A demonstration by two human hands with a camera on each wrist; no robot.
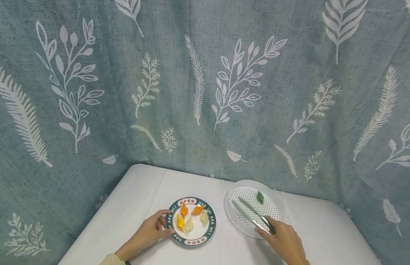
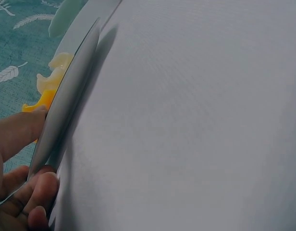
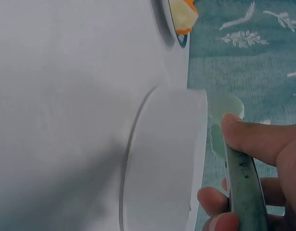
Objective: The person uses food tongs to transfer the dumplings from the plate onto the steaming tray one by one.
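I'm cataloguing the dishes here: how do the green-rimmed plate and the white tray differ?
The green-rimmed plate has lettering around its edge; the white tray has a plain rim. The plate's middle looks smooth, while the tray's is dotted with holes. The plate carries five orange, yellow and pale pieces, the tray one green piece. Both are round.

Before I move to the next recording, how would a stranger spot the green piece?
On the white tabletop, find the round, perforated white tray at the right. On its far part, apart from the tongs, lies the green piece. It is small and darker green, unlike the long, paler tongs.
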